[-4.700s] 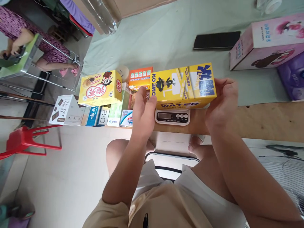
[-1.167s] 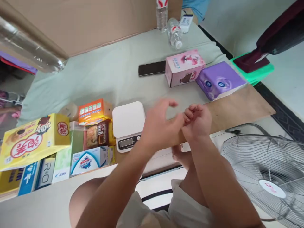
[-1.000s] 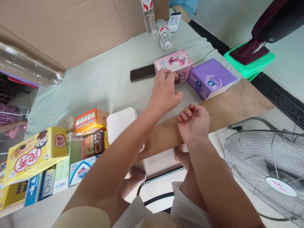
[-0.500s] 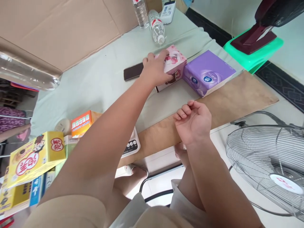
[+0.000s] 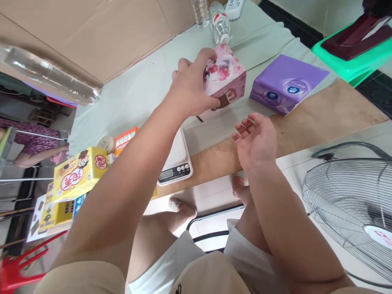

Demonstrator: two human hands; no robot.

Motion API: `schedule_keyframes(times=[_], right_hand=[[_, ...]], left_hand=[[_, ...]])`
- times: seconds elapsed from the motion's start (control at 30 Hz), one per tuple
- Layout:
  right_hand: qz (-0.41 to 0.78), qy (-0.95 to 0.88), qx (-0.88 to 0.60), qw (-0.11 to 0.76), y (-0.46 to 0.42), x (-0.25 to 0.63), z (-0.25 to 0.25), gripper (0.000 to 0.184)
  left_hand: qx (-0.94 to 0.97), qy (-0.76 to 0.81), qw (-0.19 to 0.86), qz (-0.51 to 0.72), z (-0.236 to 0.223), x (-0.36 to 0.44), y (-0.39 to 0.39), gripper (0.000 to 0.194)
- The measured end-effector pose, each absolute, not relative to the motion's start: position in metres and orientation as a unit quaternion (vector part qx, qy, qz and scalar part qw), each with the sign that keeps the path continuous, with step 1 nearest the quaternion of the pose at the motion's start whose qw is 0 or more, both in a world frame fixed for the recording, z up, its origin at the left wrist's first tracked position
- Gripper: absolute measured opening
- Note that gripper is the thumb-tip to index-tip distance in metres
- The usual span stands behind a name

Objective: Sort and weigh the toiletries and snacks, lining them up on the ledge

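Note:
My left hand (image 5: 192, 87) grips a pink printed box (image 5: 225, 73), with the thumb on its near side and the fingers over its far edge. The box looks slightly raised off the cloth, though its underside is hidden. My right hand (image 5: 257, 141) is held palm up near the table's front edge, its fingers loosely bent and nothing in it. Beyond that hand, to the right of the box, lies a purple tissue pack (image 5: 289, 83). A white kitchen scale (image 5: 177, 157) sits at the table edge, partly covered by my left forearm.
A clear water bottle (image 5: 219, 24) lies at the back. Yellow (image 5: 81, 173) and orange (image 5: 126, 138) boxes stand left. A floor fan (image 5: 352, 204) is close on the right, a green stool (image 5: 339, 61) behind. A red chair (image 5: 24, 265) and another person's arm (image 5: 36, 157) appear left.
My left hand has drawn the pink box away from the tissue pack, and the box appears nearer. My right hand's fingers have loosened. The view has shifted, showing more of the scale.

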State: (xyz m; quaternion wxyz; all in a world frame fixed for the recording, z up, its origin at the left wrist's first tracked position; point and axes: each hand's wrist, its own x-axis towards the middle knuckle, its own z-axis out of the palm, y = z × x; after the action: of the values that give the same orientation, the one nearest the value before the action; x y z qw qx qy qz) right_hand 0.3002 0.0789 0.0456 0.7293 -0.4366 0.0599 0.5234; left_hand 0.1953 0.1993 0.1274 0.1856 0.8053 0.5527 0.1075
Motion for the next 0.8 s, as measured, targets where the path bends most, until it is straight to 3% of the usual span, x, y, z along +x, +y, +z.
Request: schedule_keyframes(times=[0.2,0.3,0.43,0.6,0.8], right_hand=[[0.599,-0.153,-0.429,0.659,0.072,0.279,0.038,0.033],[0.624,-0.250,-0.409,0.618,0.068,0.261,0.036,0.043],[0.611,-0.247,-0.365,0.658,0.070,0.233,0.039,0.028],[0.586,-0.310,-0.339,0.667,0.077,0.201,0.039,0.012],[0.503,-0.430,-0.391,0.640,0.078,0.187,0.023,0.022]], left_hand=[[0.854,0.466,0.185,0.141,0.121,0.112,0.122,0.082],[0.824,0.488,0.188,0.219,0.100,0.080,0.089,0.086],[0.705,0.518,0.265,0.405,0.061,0.047,0.064,0.093],[0.679,0.474,0.345,0.443,0.024,0.022,0.045,0.074],[0.662,0.446,0.345,0.495,0.006,0.017,0.041,0.077]])
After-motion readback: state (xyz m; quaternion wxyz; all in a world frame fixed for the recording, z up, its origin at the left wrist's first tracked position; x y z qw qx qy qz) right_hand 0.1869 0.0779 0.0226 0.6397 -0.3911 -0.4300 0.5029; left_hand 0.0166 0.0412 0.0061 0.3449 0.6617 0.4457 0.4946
